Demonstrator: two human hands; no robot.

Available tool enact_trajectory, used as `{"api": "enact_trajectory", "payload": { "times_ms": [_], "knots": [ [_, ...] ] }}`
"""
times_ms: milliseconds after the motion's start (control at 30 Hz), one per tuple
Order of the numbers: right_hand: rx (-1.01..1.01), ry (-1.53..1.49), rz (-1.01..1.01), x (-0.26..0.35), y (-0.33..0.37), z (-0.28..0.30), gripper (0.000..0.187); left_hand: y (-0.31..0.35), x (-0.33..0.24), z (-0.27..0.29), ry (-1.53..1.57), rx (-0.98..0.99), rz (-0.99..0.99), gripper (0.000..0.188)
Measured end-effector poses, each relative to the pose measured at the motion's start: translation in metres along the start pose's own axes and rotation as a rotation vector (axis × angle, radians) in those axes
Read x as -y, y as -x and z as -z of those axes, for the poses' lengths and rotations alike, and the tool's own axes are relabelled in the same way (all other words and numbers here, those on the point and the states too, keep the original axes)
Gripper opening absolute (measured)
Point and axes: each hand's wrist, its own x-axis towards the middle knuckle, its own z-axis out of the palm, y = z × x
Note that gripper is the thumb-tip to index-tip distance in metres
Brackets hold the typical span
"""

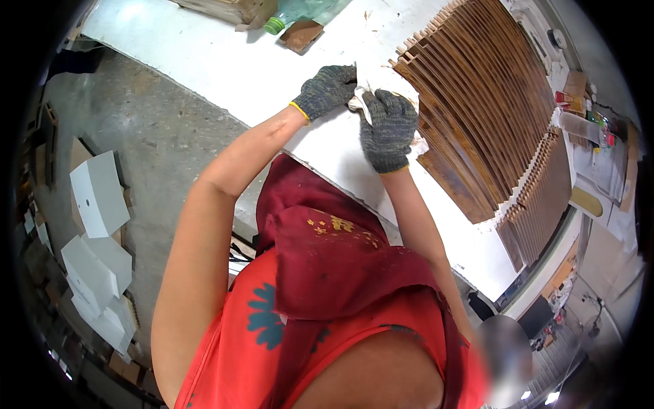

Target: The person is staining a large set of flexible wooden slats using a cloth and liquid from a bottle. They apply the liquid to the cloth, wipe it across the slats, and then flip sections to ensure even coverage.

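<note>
And there it was: my gloved left hand (330,91) pinched the white cloth (383,76), my right hand (390,129) gripped its near side, apparently to keep it bunched, over the bench (225,75), just left of brown boards (477,102) lined up close, perhaps to save room!

Both arms reach up the frame, the hands near each other above its centre. I see the left arm (192,273) rising from the lower left, its elbow bent outward, the forearm (266,140) slanting up and right. The left hand (325,92), dark-gloved, curls its fingers inward, the tips hidden. The right forearm (417,215) leans up and left to the right hand (387,133), gloved too, back upward, fingers bent.
</note>
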Motion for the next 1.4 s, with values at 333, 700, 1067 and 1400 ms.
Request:
{"api": "enact_trajectory", "payload": {
  "times_ms": [333, 700, 1067, 1400],
  "knots": [
    [0.114, -0.001, 0.007, -0.011, 0.014, 0.035, 0.030, -0.001, 0.002, 0.002, 0.087, 0.195, 0.191, 0.027],
    [0.054, 0.125, -0.108, -0.065, 0.093, 0.091, 0.033, 0.004, -0.017, 0.010, 0.480, 0.242, 0.326, 0.018],
    [0.010, -0.106, 0.062, -0.003, -0.032, 0.001, 0.029, 0.001, 0.012, -0.002, -0.185, 0.090, -0.097, 0.037],
    [0.041, 0.303, -0.520, -0.128, 0.173, 0.133, 0.025, 0.004, -0.007, 0.004, 0.437, 0.124, 0.320, 0.016]
  ]
}}
